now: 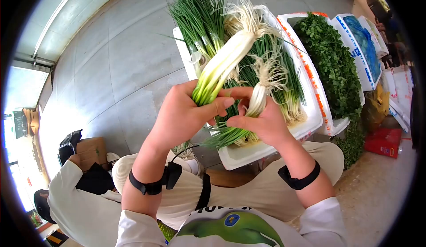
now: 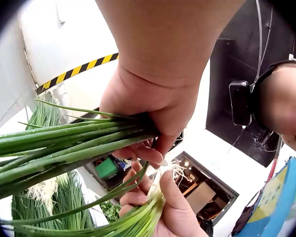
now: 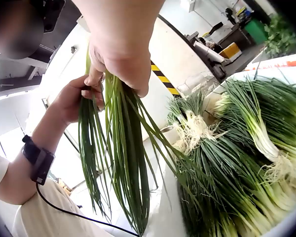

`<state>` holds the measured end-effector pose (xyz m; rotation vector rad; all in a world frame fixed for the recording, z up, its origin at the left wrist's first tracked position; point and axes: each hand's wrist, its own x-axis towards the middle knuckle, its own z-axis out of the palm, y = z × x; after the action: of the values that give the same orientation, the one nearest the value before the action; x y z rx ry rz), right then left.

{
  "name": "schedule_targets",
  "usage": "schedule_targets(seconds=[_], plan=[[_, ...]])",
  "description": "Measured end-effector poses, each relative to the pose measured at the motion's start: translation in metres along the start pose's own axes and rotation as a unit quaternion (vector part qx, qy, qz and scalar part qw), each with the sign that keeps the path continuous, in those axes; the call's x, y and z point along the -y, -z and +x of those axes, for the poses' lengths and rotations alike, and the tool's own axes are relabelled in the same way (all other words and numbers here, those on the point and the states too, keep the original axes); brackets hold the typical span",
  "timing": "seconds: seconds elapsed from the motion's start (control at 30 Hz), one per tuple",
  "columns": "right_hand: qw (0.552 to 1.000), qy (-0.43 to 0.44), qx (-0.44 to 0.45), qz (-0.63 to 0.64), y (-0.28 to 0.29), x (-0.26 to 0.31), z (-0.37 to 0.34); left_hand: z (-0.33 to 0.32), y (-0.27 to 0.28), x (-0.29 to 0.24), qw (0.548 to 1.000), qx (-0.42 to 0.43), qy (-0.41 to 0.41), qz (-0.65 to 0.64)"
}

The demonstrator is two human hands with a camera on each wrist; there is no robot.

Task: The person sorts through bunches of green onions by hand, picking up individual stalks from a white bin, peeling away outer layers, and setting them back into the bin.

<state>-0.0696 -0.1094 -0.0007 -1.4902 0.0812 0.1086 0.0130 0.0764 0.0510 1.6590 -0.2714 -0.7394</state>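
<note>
My left hand (image 1: 175, 114) grips a thick bunch of scallions (image 1: 230, 54), its white stalks and stringy roots pointing up and away. In the left wrist view its long green leaves (image 2: 64, 148) stretch out to the left. Close beside it, my right hand (image 1: 270, 120) holds a smaller bunch of scallions (image 1: 258, 98) between thumb and fingers, roots upward. Leaves hang down below that hand in the right wrist view. Both hands are over the near part of a white foam box (image 1: 313, 125), in which more scallion bunches (image 1: 197, 18) lie.
To the right is another foam box with leafy greens (image 1: 328, 56), some spilling over its near end. Beyond it, a box holds a blue plastic bag (image 1: 364, 43). A red bag (image 1: 384, 142) lies on the floor. At lower left sits a person in white (image 1: 75, 202) beside a cardboard box (image 1: 91, 151).
</note>
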Motion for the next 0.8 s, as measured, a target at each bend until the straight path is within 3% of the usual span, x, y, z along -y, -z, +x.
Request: schedule_targets(seconds=[0.1, 0.17, 0.23, 0.3, 0.43, 0.57, 0.63, 0.67, 0.7, 0.8], plan=[[1.000, -0.023, -0.006, -0.013, -0.005, 0.006, -0.002, 0.003, -0.008, 0.001, 1.000, 0.011, 0.001, -0.008], [0.996, 0.000, -0.012, 0.093, -0.008, 0.003, -0.004, 0.005, -0.011, 0.000, 1.000, 0.023, -0.009, -0.006], [0.995, 0.001, -0.013, 0.100, -0.006, -0.003, -0.005, 0.007, -0.012, 0.001, 0.999, 0.041, -0.005, -0.036], [0.999, 0.007, -0.033, -0.008, -0.003, -0.005, -0.005, 0.009, -0.012, 0.002, 0.998, 0.047, -0.008, -0.027], [0.999, -0.011, -0.030, 0.028, -0.003, 0.000, -0.004, 0.009, -0.013, 0.002, 0.998, 0.053, -0.006, -0.043], [0.998, -0.026, -0.056, -0.033, 0.003, -0.002, -0.004, 0.009, -0.017, 0.001, 0.994, 0.052, -0.040, -0.082], [0.996, -0.043, -0.071, -0.029, 0.004, -0.002, -0.003, 0.009, -0.019, 0.004, 0.995, -0.020, -0.035, -0.089], [0.996, -0.011, -0.087, -0.016, 0.003, -0.005, -0.002, 0.009, -0.020, 0.006, 0.994, -0.045, -0.044, -0.092], [0.995, 0.021, -0.102, -0.004, 0.003, -0.006, -0.002, 0.009, -0.021, 0.008, 0.994, -0.044, -0.044, -0.093], [0.995, 0.001, -0.097, 0.019, 0.003, -0.009, -0.003, 0.008, -0.023, 0.015, 0.996, -0.046, -0.036, -0.065]])
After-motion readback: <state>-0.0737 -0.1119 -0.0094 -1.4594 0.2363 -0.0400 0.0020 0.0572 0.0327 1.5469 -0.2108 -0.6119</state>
